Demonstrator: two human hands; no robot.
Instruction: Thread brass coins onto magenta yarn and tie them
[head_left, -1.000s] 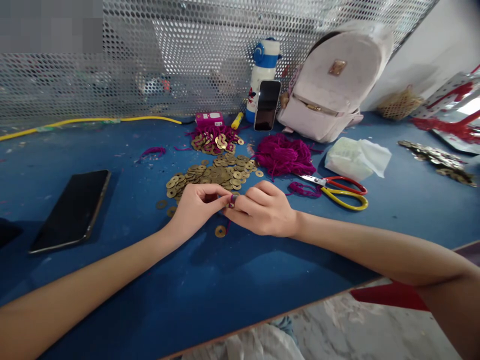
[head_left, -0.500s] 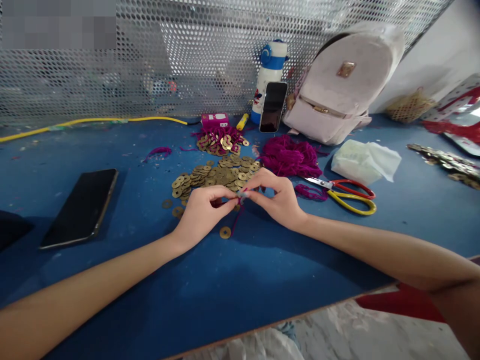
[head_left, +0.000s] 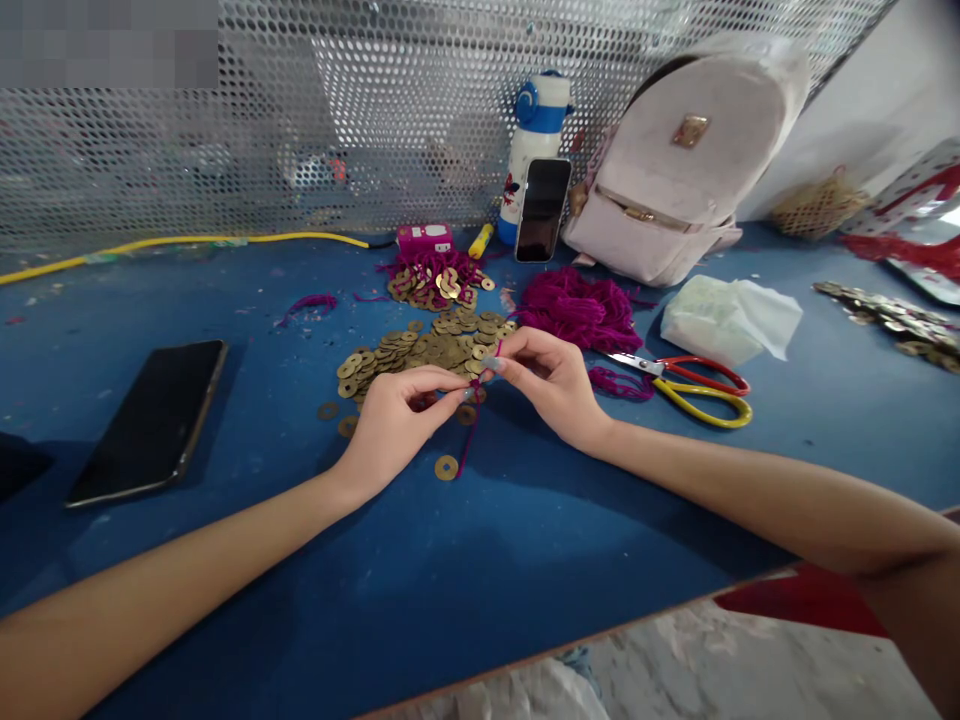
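My left hand (head_left: pixel 405 420) and my right hand (head_left: pixel 551 385) meet over the blue table, each pinching a magenta string (head_left: pixel 469 440). One end of the string hangs down toward the tabletop between them. Whether a coin is also held at the fingertips, I cannot tell. Close below lies a single brass coin (head_left: pixel 446 467) with a square hole. Behind my fingers spreads a heap of such coins (head_left: pixel 420 350). Farther back is a pile of coins with magenta strings (head_left: pixel 442 283). A bundle of magenta string (head_left: pixel 577 310) lies just beyond my right hand.
Scissors (head_left: pixel 675 380) with red and yellow handles lie at right, near a white packet (head_left: pixel 731 320). A dark phone (head_left: pixel 150 420) lies at left. Behind stand another phone (head_left: pixel 543 210), a bottle (head_left: pixel 534 140) and a pale backpack (head_left: pixel 675 170). A yellow cable (head_left: pixel 225 240) runs along the back.
My right fingertips have drawn slightly up and away from my left ones, with string showing between them. The whole view has shifted a little.
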